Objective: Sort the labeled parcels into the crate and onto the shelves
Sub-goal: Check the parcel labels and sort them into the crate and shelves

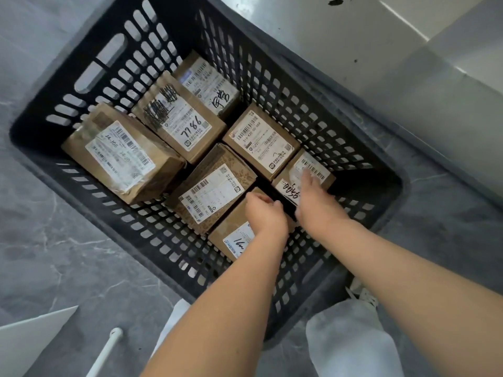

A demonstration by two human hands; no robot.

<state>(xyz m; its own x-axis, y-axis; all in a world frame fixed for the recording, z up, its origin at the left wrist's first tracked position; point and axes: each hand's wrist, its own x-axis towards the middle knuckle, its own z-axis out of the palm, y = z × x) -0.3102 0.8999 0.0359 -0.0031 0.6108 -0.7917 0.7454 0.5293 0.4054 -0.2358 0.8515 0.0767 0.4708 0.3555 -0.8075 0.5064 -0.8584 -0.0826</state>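
Head view: left hand point(265, 210) curls on the near box point(231, 229), right hand point(313, 198) lies open on the adjacent box point(299, 175) to its right, both in the crate point(340, 104).

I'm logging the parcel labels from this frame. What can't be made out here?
- Head view: the nearest parcel's label is partly covered by the left hand.
- Head view: the right hand covers part of the parcel under it.
- Head view: fine label print is too small; the 7786 parcel's upper label is scribbled over.
- Shelves: out of frame.
- Whether either hand grips anything: unclear.
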